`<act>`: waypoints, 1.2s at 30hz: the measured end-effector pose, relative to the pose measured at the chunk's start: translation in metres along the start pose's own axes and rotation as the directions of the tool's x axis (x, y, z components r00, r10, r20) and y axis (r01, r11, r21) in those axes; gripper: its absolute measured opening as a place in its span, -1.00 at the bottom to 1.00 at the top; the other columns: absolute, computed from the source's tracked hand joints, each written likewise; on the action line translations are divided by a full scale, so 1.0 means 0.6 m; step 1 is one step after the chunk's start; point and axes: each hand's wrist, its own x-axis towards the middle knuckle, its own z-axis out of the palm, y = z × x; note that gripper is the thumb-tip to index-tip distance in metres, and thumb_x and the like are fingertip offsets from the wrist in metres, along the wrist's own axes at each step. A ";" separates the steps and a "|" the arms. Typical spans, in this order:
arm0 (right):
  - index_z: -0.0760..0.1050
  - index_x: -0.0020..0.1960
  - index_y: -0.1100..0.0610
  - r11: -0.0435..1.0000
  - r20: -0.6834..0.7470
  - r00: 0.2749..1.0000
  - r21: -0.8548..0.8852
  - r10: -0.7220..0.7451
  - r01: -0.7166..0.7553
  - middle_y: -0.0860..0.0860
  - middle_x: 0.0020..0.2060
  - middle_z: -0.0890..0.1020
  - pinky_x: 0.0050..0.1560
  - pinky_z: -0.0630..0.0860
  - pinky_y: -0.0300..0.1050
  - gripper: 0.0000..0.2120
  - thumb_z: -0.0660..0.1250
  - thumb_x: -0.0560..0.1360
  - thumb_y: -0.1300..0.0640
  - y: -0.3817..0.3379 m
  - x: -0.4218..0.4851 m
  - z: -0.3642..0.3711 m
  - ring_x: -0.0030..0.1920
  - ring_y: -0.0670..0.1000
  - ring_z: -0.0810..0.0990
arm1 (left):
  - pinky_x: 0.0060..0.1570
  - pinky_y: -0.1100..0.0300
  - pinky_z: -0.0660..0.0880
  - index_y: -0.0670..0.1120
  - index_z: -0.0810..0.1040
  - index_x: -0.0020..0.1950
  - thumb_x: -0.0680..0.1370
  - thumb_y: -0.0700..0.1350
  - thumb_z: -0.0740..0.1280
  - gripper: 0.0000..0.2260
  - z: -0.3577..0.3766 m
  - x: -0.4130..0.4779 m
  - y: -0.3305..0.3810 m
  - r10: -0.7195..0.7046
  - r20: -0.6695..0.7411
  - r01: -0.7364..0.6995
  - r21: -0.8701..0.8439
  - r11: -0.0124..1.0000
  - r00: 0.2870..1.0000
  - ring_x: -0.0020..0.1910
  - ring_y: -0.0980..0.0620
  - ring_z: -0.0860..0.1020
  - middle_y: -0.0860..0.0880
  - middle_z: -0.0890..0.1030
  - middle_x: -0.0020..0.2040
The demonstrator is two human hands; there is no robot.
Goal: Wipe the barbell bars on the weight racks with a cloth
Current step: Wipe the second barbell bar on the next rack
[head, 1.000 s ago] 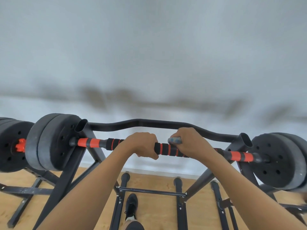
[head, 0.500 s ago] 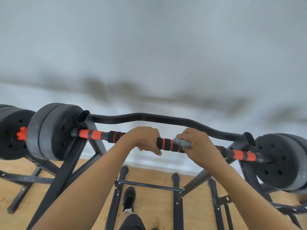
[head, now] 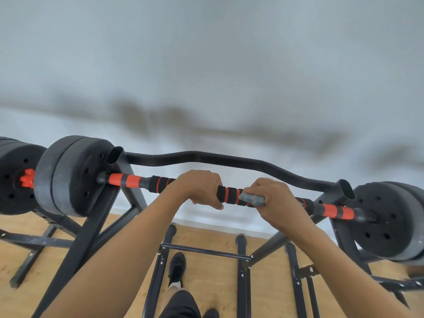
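Your left hand grips the foam-ribbed black-and-orange bar; your right hand clamps a bluish wadded cloth round it, by round plates.

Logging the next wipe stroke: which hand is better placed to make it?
Right. The right hand holds the cloth on the barbell bar; the left hand grips the bar without any cloth.

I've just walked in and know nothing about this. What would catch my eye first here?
Two bare arms reach up the middle: the left hand grips the black foam-covered barbell bar with orange bands, and the right hand beside it holds a small blue-grey cloth against the bar. Thick dark grey round weight plates sit at either end, the whole bar resting on a black metal rack.
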 end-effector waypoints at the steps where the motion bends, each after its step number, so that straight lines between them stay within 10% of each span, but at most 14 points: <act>1: 0.69 -0.02 -0.01 1.000 -0.014 1.000 -0.027 0.013 -0.014 -0.09 -0.20 0.60 -0.11 0.56 -0.13 -0.81 0.39 0.53 0.25 0.003 0.007 0.001 -0.14 -0.07 0.54 | -0.31 0.20 0.48 0.09 0.43 -0.19 0.47 0.19 0.49 -0.71 0.004 0.002 -0.001 0.000 -0.017 0.000 0.013 1.000 1.000 -0.38 0.08 0.60 0.06 0.58 -0.33; 10: 0.51 -0.32 0.08 0.987 0.029 0.996 -0.140 0.085 -0.080 0.09 -0.36 0.52 -0.38 0.54 -0.06 -0.76 0.25 0.51 0.23 -0.006 0.070 -0.012 -0.43 0.02 0.53 | -0.12 0.12 0.63 0.09 0.54 0.00 0.44 0.19 0.48 -0.73 0.018 0.008 -0.006 -0.002 -0.064 0.004 0.034 0.999 0.998 -0.26 0.07 0.63 0.06 0.62 -0.23; 22: 0.61 0.16 0.06 0.937 0.174 0.975 -0.299 -0.136 0.183 -0.08 -0.05 0.53 -0.08 0.60 -0.10 -0.76 0.41 0.51 0.23 -0.033 0.024 -0.010 -0.02 -0.06 0.42 | -0.25 0.21 0.49 0.10 0.50 0.02 0.48 0.22 0.49 -0.71 0.017 0.008 -0.005 0.001 -0.041 0.000 0.021 1.000 0.999 -0.25 0.05 0.63 0.06 0.59 -0.23; 29: 0.67 -0.06 0.13 0.991 -0.081 0.996 -0.129 -0.038 0.028 -0.02 -0.17 0.57 -0.12 0.54 -0.11 -0.88 0.35 0.58 0.21 -0.009 0.036 -0.034 -0.11 -0.02 0.50 | -0.23 0.19 0.52 0.09 0.52 -0.04 0.45 0.19 0.48 -0.74 0.015 0.008 -0.006 0.002 -0.045 -0.001 0.017 1.000 0.999 -0.26 0.05 0.65 0.06 0.62 -0.24; 36: 0.62 -0.07 0.04 0.981 0.165 0.985 -0.191 0.051 -0.019 -0.05 -0.17 0.46 -0.14 0.52 -0.16 -0.85 0.28 0.59 0.15 -0.036 0.065 -0.012 -0.16 -0.01 0.54 | -0.29 0.22 0.49 0.09 0.51 -0.05 0.49 0.19 0.48 -0.76 0.006 0.003 -0.003 -0.002 -0.014 0.002 0.012 1.000 1.000 -0.35 0.06 0.62 0.06 0.61 -0.28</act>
